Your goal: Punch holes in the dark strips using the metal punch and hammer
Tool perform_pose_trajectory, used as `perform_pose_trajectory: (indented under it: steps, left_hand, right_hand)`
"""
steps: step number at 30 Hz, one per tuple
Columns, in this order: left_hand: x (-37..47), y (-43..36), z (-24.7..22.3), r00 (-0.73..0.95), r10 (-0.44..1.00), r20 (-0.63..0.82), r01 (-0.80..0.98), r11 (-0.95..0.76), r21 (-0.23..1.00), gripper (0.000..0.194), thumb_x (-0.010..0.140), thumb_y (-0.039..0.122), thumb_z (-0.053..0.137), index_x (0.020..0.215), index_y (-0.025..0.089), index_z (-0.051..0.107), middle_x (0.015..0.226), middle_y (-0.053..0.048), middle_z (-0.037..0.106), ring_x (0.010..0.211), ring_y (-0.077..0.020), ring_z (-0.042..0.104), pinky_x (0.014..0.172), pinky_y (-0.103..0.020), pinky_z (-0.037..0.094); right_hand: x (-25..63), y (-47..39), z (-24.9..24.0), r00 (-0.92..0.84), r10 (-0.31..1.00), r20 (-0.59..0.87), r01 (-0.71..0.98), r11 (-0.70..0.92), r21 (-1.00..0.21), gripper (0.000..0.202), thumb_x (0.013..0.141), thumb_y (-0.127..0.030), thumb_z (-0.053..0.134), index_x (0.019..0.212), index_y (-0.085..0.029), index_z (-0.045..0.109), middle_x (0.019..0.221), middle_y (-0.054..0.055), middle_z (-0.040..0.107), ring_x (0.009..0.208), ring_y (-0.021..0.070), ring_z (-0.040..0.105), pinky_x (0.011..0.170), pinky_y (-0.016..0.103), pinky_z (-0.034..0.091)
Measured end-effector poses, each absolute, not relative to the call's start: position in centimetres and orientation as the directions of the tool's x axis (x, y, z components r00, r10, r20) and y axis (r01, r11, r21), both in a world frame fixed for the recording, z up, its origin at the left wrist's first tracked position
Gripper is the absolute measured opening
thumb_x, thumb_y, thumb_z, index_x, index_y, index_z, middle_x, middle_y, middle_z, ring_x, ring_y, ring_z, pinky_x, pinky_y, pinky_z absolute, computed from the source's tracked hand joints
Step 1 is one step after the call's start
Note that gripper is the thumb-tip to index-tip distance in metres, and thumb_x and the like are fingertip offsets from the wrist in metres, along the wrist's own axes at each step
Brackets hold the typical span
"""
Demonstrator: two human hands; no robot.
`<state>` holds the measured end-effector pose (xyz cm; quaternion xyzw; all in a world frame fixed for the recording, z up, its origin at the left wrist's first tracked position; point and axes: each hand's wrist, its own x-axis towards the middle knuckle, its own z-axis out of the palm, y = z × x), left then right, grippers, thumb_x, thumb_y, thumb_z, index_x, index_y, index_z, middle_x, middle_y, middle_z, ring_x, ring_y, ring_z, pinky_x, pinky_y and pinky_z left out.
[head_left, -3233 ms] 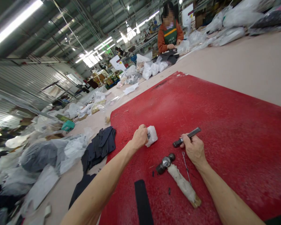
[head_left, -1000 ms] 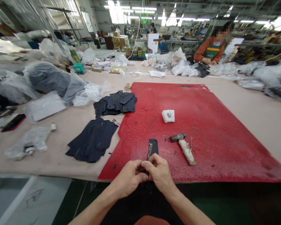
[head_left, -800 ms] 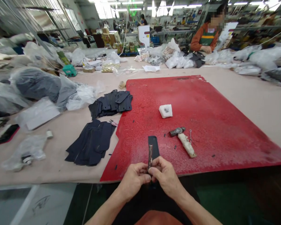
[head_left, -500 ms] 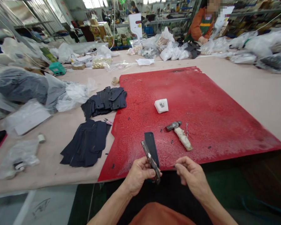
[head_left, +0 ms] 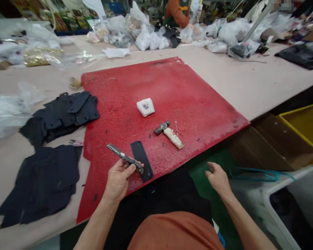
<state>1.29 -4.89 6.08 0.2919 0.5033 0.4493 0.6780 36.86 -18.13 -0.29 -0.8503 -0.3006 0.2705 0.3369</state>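
My left hand (head_left: pixel 121 176) is closed around a dark metal tool (head_left: pixel 120 152), its long end pointing up and left over the red mat (head_left: pixel 120 104). Just right of that tool, a dark strip (head_left: pixel 141 158) lies on the mat near its front edge. My right hand (head_left: pixel 217 177) hangs beyond the mat's edge above the floor, its fingers curled; whether it holds something small cannot be made out. A hammer (head_left: pixel 173 137) with a wrapped pale handle lies on the mat beside a thin metal pin (head_left: pixel 176 128). Behind it sits a white block (head_left: pixel 146 107) with small metal pieces on top.
Two piles of dark cut pieces, one nearer (head_left: pixel 41 184) and one farther (head_left: pixel 67 113), lie left of the mat, with small snips (head_left: pixel 76 142) between them. A grey bin (head_left: pixel 268 205) and a yellow crate (head_left: pixel 302 114) stand at right. Behind the table stands a person (head_left: pixel 177 12).
The view has swung to the right. My right hand has moved away from the tool, off to the right past the mat. The tool in my left hand has tilted further left.
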Motion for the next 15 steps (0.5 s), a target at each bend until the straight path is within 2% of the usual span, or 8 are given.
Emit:
perform_pose_trajectory:
  steps: [2, 4, 6, 8, 11, 15]
  left_hand:
    - [1.1, -4.3, 5.7, 0.03, 0.933, -0.359, -0.278, 0.352, 0.894, 0.035, 0.061, 0.027, 0.085, 0.085, 0.013, 0.064, 0.079, -0.005, 0.074, 0.075, -0.0206, 0.072, 0.079, -0.035, 0.057]
    - [0.7, -3.4, 5.0, -0.034, 0.959, -0.283, -0.221, 0.269, 0.938, 0.031, 0.064, 0.027, 0.082, 0.086, 0.013, 0.065, 0.082, -0.005, 0.074, 0.078, -0.0192, 0.071, 0.082, -0.036, 0.056]
    - [0.3, -2.3, 4.4, -0.101, 0.974, -0.203, -0.163, 0.185, 0.969, 0.026, 0.067, 0.026, 0.079, 0.086, 0.014, 0.065, 0.084, -0.004, 0.074, 0.079, -0.0178, 0.07, 0.083, -0.035, 0.056]
    - [-0.1, -1.3, 3.9, -0.136, 0.982, -0.13, -0.104, 0.116, 0.988, 0.021, 0.069, 0.024, 0.076, 0.085, 0.015, 0.065, 0.084, -0.003, 0.074, 0.08, -0.0173, 0.07, 0.084, -0.035, 0.055]
    - [-0.3, -0.1, 3.5, -0.101, 0.994, -0.047, -0.009, 0.046, 0.999, 0.016, 0.073, 0.023, 0.071, 0.086, 0.015, 0.066, 0.087, -0.004, 0.074, 0.084, -0.0181, 0.069, 0.086, -0.035, 0.055]
    - [0.2, 1.0, 2.9, -0.033, 0.999, -0.012, 0.096, 0.015, 0.995, 0.014, 0.076, 0.022, 0.066, 0.089, 0.016, 0.068, 0.091, -0.005, 0.074, 0.087, -0.0194, 0.069, 0.087, -0.036, 0.054]
  right_hand:
    - [35.2, -17.3, 0.3, 0.572, 0.803, -0.166, 0.462, -0.483, -0.744, 0.032, 0.072, -0.03, 0.062, 0.101, -0.017, 0.066, 0.094, 0.008, 0.069, 0.084, 0.0232, 0.065, 0.084, 0.041, 0.05]
    - [32.4, -15.4, 1.2, 0.394, 0.919, -0.002, 0.58, -0.25, -0.776, 0.028, 0.082, -0.032, 0.058, 0.106, -0.019, 0.065, 0.098, 0.007, 0.069, 0.086, 0.0221, 0.065, 0.085, 0.04, 0.051]
    - [28.8, -12.9, 2.4, 0.183, 0.963, 0.199, 0.643, 0.036, -0.765, 0.025, 0.087, -0.027, 0.056, 0.11, -0.02, 0.064, 0.106, 0.008, 0.068, 0.096, 0.0223, 0.063, 0.09, 0.04, 0.049]
    - [25.4, -10.1, 3.5, -0.052, 0.945, 0.323, 0.684, 0.27, -0.678, 0.027, 0.088, -0.021, 0.054, 0.114, -0.02, 0.063, 0.114, 0.01, 0.066, 0.108, 0.0238, 0.059, 0.097, 0.043, 0.045]
    - [21.4, -6.6, 4.0, -0.33, 0.9, 0.285, 0.719, 0.435, -0.541, 0.035, 0.087, -0.021, 0.056, 0.121, -0.02, 0.06, 0.128, 0.011, 0.06, 0.12, 0.0271, 0.051, 0.105, 0.049, 0.036]
    - [19.1, -4.4, 2.8, -0.467, 0.864, 0.187, 0.743, 0.498, -0.448, 0.047, 0.085, -0.031, 0.062, 0.129, -0.018, 0.056, 0.141, 0.013, 0.051, 0.131, 0.0321, 0.04, 0.112, 0.058, 0.021]
